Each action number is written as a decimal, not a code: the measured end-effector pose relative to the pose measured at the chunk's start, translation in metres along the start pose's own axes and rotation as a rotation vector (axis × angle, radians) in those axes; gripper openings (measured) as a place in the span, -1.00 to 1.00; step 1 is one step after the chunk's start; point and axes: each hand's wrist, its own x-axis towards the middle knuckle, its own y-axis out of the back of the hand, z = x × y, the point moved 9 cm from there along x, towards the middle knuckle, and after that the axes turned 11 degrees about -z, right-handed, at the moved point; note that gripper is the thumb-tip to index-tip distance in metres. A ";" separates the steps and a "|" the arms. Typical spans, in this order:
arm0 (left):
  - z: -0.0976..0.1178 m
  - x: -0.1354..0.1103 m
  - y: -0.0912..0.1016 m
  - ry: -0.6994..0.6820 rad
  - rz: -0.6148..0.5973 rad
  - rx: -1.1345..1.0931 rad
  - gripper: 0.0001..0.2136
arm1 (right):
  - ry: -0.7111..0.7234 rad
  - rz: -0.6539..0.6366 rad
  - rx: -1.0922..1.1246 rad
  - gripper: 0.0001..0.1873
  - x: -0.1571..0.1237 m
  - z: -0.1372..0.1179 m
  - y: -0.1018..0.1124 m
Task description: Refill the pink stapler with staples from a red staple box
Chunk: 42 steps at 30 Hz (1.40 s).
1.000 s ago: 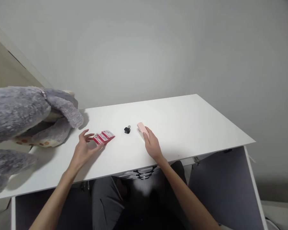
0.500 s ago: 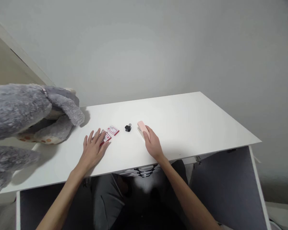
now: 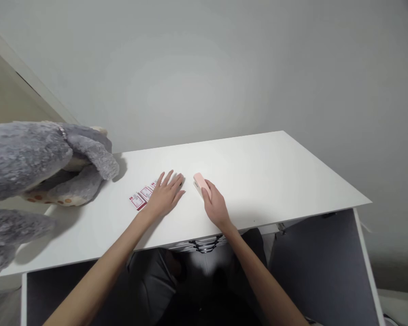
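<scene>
My right hand (image 3: 216, 206) is wrapped round a pink stapler (image 3: 201, 182) with a pale base, held at the middle of the white tabletop (image 3: 251, 172). To its left, my left hand (image 3: 163, 197) hovers over or rests on the table, palm down with fingers spread. Under those fingers lies the small black clip-like object, almost wholly covered. Red-and-white cards (image 3: 137, 200) sit in a slanting row left of this hand, which hides part of the row's far end.
A large grey plush toy (image 3: 27, 158) fills the left end of the table. Behind stands a plain grey wall (image 3: 204, 68). Dark handles (image 3: 206, 246) show below the table's front edge, near my legs.
My left hand has moved right, off the cards and over the small black object. More of the cards' near end now shows. My right hand keeps the stapler in nearly the same place.
</scene>
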 end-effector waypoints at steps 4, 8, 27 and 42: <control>-0.027 -0.013 0.002 0.154 0.091 0.038 -0.40 | 0.003 -0.018 0.006 -0.46 -0.001 -0.003 -0.001; -0.039 -0.028 0.009 0.269 0.155 0.021 -0.36 | -0.016 -0.041 -0.017 -0.48 -0.001 -0.002 -0.002; 0.014 -0.022 -0.021 0.188 0.084 -0.937 -0.68 | 0.181 -0.119 -0.154 -0.79 -0.006 -0.017 -0.010; 0.022 -0.023 -0.020 0.258 0.125 -0.879 -0.65 | 0.127 -0.148 0.040 -0.75 -0.001 -0.013 -0.007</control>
